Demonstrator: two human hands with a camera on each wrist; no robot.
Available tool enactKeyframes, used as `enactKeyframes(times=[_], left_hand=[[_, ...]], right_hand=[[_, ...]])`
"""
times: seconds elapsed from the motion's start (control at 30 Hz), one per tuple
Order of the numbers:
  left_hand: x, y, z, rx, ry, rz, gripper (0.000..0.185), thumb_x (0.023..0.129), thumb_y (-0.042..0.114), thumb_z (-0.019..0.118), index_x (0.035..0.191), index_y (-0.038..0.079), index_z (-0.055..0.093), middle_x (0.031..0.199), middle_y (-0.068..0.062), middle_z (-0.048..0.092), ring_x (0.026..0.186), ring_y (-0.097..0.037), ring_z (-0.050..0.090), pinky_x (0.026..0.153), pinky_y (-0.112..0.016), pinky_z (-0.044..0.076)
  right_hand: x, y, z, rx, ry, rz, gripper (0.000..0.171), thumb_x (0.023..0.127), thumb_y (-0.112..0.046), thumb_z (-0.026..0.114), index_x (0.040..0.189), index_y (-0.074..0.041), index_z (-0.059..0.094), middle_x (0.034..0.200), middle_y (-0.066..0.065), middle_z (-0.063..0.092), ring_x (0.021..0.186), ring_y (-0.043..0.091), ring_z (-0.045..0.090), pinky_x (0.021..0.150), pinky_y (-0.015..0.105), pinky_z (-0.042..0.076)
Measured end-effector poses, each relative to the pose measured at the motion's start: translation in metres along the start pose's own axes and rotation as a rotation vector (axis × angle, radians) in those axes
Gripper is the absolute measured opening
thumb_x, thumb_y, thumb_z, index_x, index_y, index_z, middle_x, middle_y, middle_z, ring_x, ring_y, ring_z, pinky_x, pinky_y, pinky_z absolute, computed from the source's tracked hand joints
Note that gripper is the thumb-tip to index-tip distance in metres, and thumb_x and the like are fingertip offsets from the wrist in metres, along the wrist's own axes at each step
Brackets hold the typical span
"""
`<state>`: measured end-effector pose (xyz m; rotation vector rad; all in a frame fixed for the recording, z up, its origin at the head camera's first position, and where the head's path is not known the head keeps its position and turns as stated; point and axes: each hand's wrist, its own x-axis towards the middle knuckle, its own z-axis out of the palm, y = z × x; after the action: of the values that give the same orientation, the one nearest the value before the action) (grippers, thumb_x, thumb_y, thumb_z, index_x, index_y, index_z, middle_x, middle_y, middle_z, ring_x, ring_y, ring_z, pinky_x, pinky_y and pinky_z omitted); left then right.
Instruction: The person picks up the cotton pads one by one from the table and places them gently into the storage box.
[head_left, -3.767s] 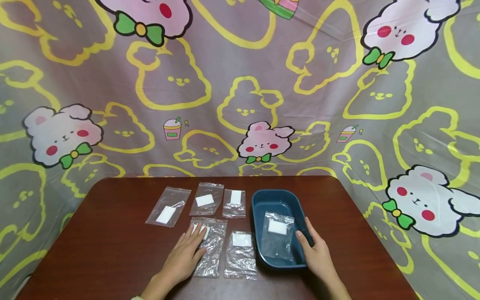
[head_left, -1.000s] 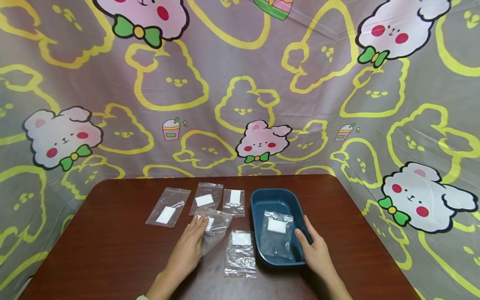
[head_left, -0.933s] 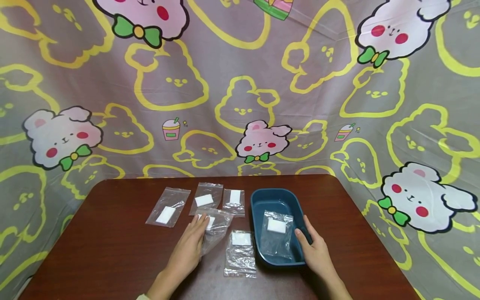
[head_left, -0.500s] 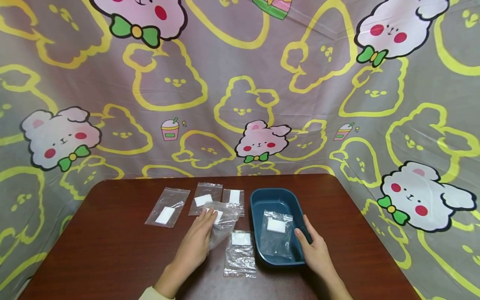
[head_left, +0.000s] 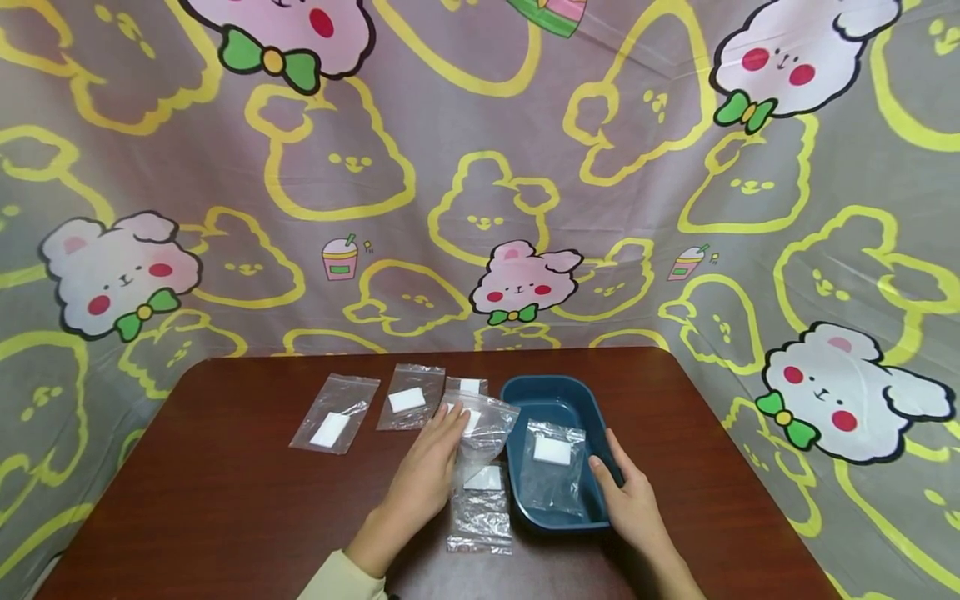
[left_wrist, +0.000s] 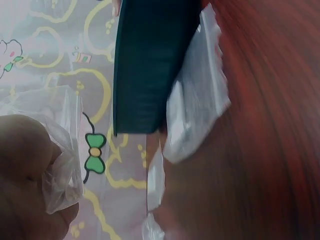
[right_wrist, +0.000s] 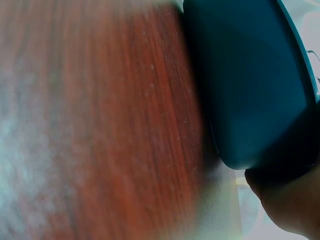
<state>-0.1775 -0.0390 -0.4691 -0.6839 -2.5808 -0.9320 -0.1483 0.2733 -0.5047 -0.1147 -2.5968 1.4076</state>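
Observation:
My left hand (head_left: pixel 423 467) pinches a clear zip bag (head_left: pixel 491 425) with a white block inside, raised above the table and reaching to the left rim of the dark blue bin (head_left: pixel 547 382). In the left wrist view the bag (left_wrist: pixel 62 175) crumples between the thumb and fingers of the left hand (left_wrist: pixel 22 170). At the bin's right side my right hand (head_left: pixel 633 504) grips its wall, thumb on the inner side; the hidden fingers lie outside. Another zip bag (head_left: pixel 555 487) with a white block lies in the bin.
Similar bags with white blocks lie on the brown table (head_left: pixel 225 483): one far left (head_left: pixel 335 412), one at the back (head_left: pixel 412 397), one partly covered by the held bag (head_left: pixel 470 386), and one in front (head_left: pixel 480 521), beside the bin. A patterned cloth (head_left: pixel 420 292) stands behind.
My left hand first rested on its bag on the table, then lifted it by pinching and carried it right to the bin's edge. The right hand keeps its grip on the bin.

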Motion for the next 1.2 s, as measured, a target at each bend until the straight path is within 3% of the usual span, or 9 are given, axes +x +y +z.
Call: enactKeyframes(times=[0.6,0.9,1.2], left_hand=[[0.030,0.043,0.035,0.048,-0.066,0.097,0.040,0.101,0.002,0.054,0.141,0.001,0.056,0.149,-0.016,0.049,0.141,-0.035,0.041,0.116,-0.048,0.032],[0.044,0.060,0.053,0.102,-0.087,0.113,0.041,0.099,0.002,0.054,0.140,0.003,0.057,0.148,-0.014,0.051,0.140,-0.033,0.044,0.114,-0.047,0.036],[0.052,0.069,0.061,0.127,-0.122,0.102,0.042,0.099,0.003,0.054,0.140,0.004,0.058,0.149,-0.013,0.051,0.141,-0.032,0.043,0.115,-0.046,0.036]], right_hand=[[0.000,-0.001,0.000,-0.005,-0.008,0.014,0.063,0.104,-0.031,0.057,0.158,-0.008,0.033,0.157,0.018,0.037,0.143,0.039,0.035,0.115,0.060,0.029],[0.000,0.000,0.000,-0.013,-0.001,0.007,0.063,0.104,-0.032,0.057,0.157,-0.008,0.033,0.158,0.016,0.036,0.143,0.037,0.034,0.116,0.059,0.027],[0.000,-0.001,0.000,-0.010,-0.004,0.007,0.063,0.104,-0.031,0.057,0.157,-0.007,0.033,0.158,0.014,0.036,0.144,0.037,0.033,0.115,0.060,0.027]])
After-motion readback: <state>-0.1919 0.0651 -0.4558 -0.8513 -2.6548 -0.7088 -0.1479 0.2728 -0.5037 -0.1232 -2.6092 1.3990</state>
